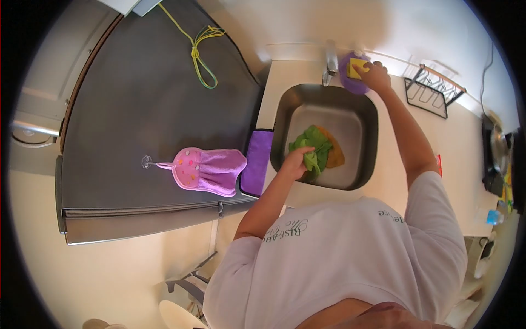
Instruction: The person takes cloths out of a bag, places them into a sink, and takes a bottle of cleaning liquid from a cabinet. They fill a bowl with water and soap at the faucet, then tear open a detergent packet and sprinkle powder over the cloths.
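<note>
Left hand with leafy greens at the sink; right hand at the yellow sponge.
Near: the left hand (pixel 297 163) grasps the leafy greens (pixel 318 138) inside the sink (pixel 368 131), left of its centre; a brown-orange piece (pixel 336 157) of unclear kind lies just right of them. Far: beyond the sink's right corner, right of the faucet (pixel 331 61), the right hand (pixel 377 78) touches the yellow sponge (pixel 355 62) at the purple dish (pixel 351 86); whether it grips cannot be told. Recommended: hold stems lightly to avoid bruising leaves; grip the sponge by opposite edges.
</note>
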`<action>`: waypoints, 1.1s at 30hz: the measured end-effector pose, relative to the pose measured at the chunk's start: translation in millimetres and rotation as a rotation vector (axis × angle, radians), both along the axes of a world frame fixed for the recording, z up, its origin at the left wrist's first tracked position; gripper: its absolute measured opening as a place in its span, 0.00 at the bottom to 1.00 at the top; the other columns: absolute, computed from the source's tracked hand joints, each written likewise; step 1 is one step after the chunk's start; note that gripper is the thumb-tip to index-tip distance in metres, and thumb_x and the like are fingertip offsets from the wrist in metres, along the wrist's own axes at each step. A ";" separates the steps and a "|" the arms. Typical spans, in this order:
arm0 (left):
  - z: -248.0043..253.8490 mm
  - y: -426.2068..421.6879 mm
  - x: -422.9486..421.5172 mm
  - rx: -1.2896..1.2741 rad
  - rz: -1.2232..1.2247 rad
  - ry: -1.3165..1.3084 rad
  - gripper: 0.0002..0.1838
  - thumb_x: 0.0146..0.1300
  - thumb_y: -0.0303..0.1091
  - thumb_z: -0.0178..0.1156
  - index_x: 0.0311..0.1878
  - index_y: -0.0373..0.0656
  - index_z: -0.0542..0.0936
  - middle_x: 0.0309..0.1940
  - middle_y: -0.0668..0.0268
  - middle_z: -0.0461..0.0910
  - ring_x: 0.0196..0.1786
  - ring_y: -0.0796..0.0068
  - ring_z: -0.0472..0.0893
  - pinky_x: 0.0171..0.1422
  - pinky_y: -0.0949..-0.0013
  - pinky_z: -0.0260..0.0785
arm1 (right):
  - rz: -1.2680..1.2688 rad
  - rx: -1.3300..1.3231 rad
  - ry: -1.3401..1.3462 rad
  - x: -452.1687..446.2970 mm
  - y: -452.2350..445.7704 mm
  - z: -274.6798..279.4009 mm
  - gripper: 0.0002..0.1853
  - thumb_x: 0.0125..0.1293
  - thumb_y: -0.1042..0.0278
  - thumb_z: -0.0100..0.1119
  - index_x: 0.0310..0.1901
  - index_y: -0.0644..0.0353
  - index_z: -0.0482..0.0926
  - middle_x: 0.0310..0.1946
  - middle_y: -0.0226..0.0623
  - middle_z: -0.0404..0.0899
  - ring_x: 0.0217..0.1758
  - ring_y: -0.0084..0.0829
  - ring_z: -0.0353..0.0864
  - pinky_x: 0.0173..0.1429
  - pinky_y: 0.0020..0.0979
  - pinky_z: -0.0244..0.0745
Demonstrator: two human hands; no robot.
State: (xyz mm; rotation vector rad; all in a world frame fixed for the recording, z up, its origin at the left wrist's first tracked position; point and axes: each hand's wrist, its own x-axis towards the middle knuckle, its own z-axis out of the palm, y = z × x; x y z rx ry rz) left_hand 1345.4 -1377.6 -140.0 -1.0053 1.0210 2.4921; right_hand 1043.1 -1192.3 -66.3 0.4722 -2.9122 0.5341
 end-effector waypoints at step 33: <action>20.4 38.0 -117.8 -0.984 -0.252 0.296 0.19 0.61 0.40 0.59 0.50 0.37 0.77 0.45 0.60 0.81 0.49 0.66 0.79 0.54 0.66 0.69 | -0.047 -0.346 -0.169 -52.7 51.0 -57.0 0.23 0.60 0.55 0.57 0.52 0.63 0.77 0.47 0.51 0.80 0.54 0.45 0.79 0.59 0.38 0.72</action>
